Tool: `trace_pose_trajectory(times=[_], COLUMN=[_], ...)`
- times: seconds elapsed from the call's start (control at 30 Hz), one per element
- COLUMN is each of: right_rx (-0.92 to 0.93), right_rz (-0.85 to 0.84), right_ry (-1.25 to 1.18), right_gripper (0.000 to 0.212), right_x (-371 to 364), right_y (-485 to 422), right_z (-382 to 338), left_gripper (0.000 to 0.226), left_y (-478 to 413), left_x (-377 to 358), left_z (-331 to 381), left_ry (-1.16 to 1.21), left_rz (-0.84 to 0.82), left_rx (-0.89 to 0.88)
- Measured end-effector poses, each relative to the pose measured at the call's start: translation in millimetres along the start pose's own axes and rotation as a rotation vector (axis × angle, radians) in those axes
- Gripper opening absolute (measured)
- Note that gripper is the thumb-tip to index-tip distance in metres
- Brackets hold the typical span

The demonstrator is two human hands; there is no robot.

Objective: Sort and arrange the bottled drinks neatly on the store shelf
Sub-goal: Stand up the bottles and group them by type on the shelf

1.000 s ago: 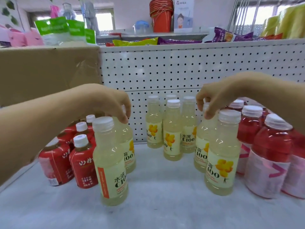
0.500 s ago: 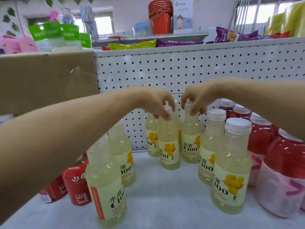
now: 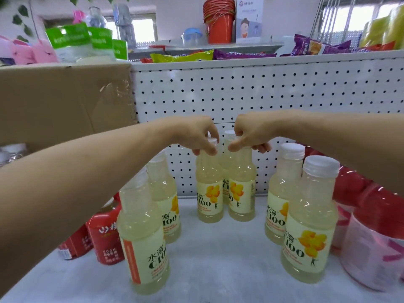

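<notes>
Several pale yellow C100 lemon bottles stand on the white shelf (image 3: 218, 265). My left hand (image 3: 196, 134) pinches the white cap of the left back bottle (image 3: 208, 193). My right hand (image 3: 249, 132) grips the cap of the right back bottle (image 3: 241, 193) beside it. A third bottle stands behind these two, mostly hidden. Two more yellow bottles (image 3: 144, 243) stand at the front left under my left forearm, and another pair of yellow bottles (image 3: 308, 232) at the front right. Red bottles (image 3: 105, 235) are grouped at the far left. Pink-red bottles (image 3: 371, 243) fill the right edge.
A white pegboard back panel (image 3: 273, 95) closes the shelf behind the bottles. A brown cardboard box (image 3: 63, 101) stands at the left. Snack bags (image 3: 181, 56) and red buckets (image 3: 218, 25) sit on the level above.
Both hands came inward from the outer bottles to the back middle ones and now hold their caps. The two back bottles stand closer together, labels facing forward.
</notes>
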State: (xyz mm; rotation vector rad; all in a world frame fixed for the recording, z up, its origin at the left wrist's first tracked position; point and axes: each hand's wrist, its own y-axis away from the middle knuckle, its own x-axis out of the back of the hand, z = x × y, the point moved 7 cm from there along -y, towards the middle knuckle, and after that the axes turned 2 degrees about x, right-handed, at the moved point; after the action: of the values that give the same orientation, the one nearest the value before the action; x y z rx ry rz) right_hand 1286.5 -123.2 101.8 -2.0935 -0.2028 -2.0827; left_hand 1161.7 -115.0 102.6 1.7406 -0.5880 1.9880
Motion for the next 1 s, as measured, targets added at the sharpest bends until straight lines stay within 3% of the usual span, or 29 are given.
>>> trace_pose_trajectory(times=[0.4, 0.47, 0.6, 0.7, 0.8, 0.9, 1.0], right_rx=[0.055, 0.029, -0.085, -0.206, -0.319, -0.251, -0.175], right_rz=[-0.001, -0.025, -0.083, -0.148, -0.26, -0.159, -0.103], right_ry=[-0.015, 0.018, -0.012, 0.014, 0.015, 0.014, -0.053], right_gripper=[0.035, 0.042, 0.079, 0.078, 0.058, 0.046, 0.032], right_x=[-0.6, -1.4, 4.4, 13.9, 5.2, 4.2, 6.0], right_y=[8.0, 8.3, 28.5, 61.8, 91.5, 93.9, 91.9], right_z=[-11.6, -11.8, -5.9, 13.8, 31.3, 27.9, 13.7], left_gripper=[0.038, 0.041, 0.063, 0.071, 0.059, 0.028, 0.019], left_y=[9.1, 10.6, 27.7, 61.2, 92.5, 101.2, 99.6], left_x=[0.2, -0.6, 7.8, 15.7, 8.7, 6.4, 8.2], left_z=[3.8, 4.4, 6.6, -5.9, -32.0, -35.4, -21.5], left_ry=[-0.007, -0.015, -0.085, -0.205, -0.398, -0.258, -0.117], left_rz=[0.001, -0.005, 0.01, 0.04, -0.075, -0.056, -0.035], left_rx=[0.009, 0.026, 0.08, 0.155, 0.324, 0.309, 0.243])
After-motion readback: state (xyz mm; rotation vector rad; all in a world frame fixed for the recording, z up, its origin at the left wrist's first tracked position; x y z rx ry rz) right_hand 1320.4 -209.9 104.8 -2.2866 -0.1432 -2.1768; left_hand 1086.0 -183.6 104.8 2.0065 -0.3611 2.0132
